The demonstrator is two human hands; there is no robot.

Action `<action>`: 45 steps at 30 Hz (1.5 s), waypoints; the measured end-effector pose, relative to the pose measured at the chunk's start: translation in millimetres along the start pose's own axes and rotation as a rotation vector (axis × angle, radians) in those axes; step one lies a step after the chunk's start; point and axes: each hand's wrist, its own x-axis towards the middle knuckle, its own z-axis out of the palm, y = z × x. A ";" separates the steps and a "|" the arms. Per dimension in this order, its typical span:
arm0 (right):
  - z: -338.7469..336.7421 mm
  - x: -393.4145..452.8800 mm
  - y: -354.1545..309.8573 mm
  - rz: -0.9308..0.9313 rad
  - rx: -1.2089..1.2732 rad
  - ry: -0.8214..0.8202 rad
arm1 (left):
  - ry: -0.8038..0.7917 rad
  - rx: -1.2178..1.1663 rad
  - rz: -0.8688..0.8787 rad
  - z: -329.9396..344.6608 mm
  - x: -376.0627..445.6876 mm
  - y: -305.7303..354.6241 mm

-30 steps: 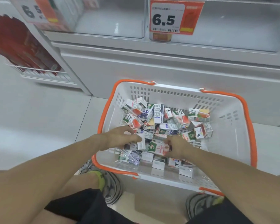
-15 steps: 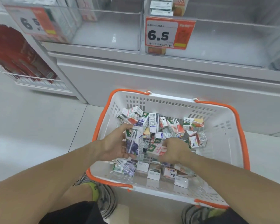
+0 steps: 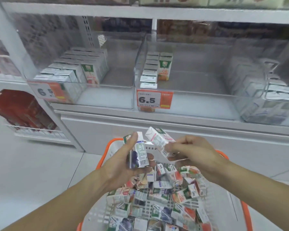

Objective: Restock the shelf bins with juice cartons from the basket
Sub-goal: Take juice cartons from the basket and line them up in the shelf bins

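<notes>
Now both hands raised above the basket point(image 3: 245, 212), left hand point(image 3: 120, 164) gripping a purple-printed juice carton point(image 3: 138, 152) upright, right hand point(image 3: 190, 152) pinching a pink-and-white carton point(image 3: 158, 139) tilted just beside it, loose cartons point(image 3: 165, 197) heaped below the wrists, clear shelf bins point(image 3: 107, 90) beyond the fingertips.

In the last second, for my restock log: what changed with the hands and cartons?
Both hands rose out of the basket, each having taken a carton: the left hand grips a purple grape carton, the right hand pinches a pink carton. The rest of the cartons stayed heaped in the basket.
</notes>
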 end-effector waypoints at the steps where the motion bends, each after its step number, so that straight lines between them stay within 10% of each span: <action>1: 4.7 -4.0 -3.7 -0.034 0.012 0.007 | 0.012 0.023 0.065 6.4 -3.5 4.9; 11: 20.0 -15.9 -31.9 -0.366 -0.146 -0.053 | 0.164 0.155 0.331 33.0 -38.3 54.9; 24: 35.4 1.8 -69.0 -0.291 0.017 -0.396 | -0.371 0.392 0.148 -25.2 -65.6 103.0; 35: 141.6 93.3 -201.8 -0.754 -0.282 0.142 | 0.210 0.219 0.336 -122.5 -80.4 144.6; 45: 214.1 217.9 -205.7 -0.471 -0.554 0.227 | 0.500 0.479 0.334 -142.9 -71.9 142.6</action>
